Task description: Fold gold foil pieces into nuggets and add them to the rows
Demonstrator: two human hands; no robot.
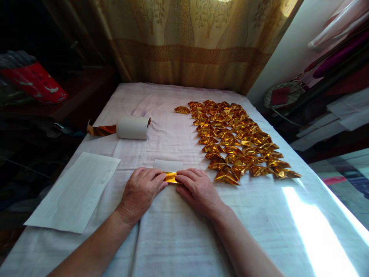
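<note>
Cloth-covered tabletop (173,238): bright!
Gold foil strip (170,177): crosswise, neither hand nearer.
Left hand (143,191): grip closed, left end.
Right hand (200,189): closed, right end.

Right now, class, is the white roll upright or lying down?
Lying on its side: the white roll stretches lengthwise along the tablecloth, one end facing right and shiny foil trailing at its left.

Harsh light burns a white patch into the cloth (173,234) at four o'clock, erasing detail; elsewhere it is softly lit. The curtain (184,61) glows near one o'clock. Foil (235,157) at three glints sharply. Nine o'clock sinks near black; there the red cup (37,82) looks stretched. Print on the paper (75,192) at eight blurs.
</note>
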